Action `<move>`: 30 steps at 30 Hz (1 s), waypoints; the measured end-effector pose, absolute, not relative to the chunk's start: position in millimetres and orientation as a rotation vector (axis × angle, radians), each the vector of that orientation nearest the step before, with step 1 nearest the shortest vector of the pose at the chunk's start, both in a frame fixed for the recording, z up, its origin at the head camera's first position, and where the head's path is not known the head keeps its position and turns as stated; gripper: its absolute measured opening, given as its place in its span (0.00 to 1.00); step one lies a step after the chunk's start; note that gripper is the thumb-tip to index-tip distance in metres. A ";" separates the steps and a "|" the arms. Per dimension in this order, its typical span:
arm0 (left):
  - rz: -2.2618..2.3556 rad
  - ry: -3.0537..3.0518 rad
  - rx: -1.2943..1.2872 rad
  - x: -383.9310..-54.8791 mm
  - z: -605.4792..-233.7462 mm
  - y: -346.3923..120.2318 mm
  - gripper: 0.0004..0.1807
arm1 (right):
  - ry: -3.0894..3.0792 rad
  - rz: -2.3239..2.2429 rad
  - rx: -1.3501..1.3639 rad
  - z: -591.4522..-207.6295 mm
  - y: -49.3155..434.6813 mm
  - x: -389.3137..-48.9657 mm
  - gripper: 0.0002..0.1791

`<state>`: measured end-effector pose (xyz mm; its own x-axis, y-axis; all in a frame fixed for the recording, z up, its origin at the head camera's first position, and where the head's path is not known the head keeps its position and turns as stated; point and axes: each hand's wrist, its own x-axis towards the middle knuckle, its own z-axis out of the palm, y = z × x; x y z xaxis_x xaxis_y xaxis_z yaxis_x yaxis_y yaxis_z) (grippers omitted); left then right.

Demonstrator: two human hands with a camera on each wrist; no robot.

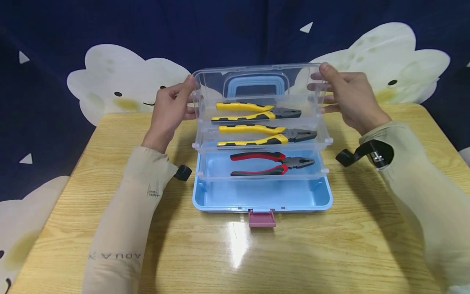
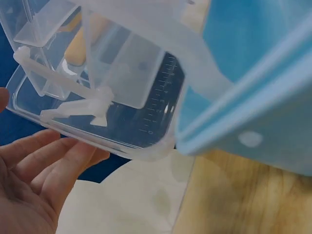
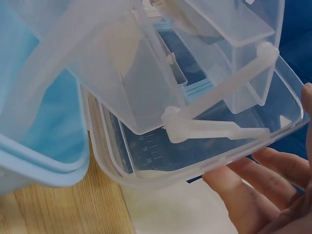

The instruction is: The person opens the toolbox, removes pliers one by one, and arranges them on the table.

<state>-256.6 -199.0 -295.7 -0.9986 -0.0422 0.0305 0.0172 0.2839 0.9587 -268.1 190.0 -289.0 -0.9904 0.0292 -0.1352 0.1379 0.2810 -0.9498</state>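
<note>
A toolbox stands open, with a light blue base and a clear lid raised at the back. My left hand holds the lid's left side, thumb on the front rim and fingers behind. On the opposite side my right hand holds it likewise. Two clear trays fanned out in steps carry yellow-and-black pliers above and a second yellow-handled pair below. Lower down, red-and-black pliers lie over the base. White hinge links join trays and lid in the right wrist view.
A pink latch hangs from the front of the base. The box sits on a wood-grain table. Behind it hangs a dark blue cloth with white cloud shapes. A blue carry handle shows through the lid.
</note>
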 end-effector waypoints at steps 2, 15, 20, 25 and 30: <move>-1.885 -2.453 0.013 -255.2 -297.8 -200.7 0.29 | 2.418 -1.824 0.169 -288.7 189.8 -270.0 0.43; -1.829 -2.424 0.032 -253.3 -309.0 -198.9 0.25 | 2.414 -1.782 0.196 -290.1 187.2 -272.6 0.45; -1.821 -2.448 0.035 -252.9 -308.0 -197.8 0.26 | 2.455 -1.708 0.182 -295.4 190.3 -271.3 0.42; -1.783 -2.487 0.026 -252.9 -307.0 -196.3 0.27 | 2.425 -1.776 0.138 -305.6 196.4 -267.3 0.34; -1.785 -2.494 0.038 -254.0 -307.9 -195.4 0.26 | 2.353 -1.934 -0.045 -318.5 204.8 -259.2 0.30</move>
<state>-254.0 -195.4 -307.9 -0.9970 -0.0630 0.0458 0.0230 0.3232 0.9461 -259.2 204.8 -318.5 -0.9950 -0.0831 -0.0549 0.0378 0.1949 -0.9801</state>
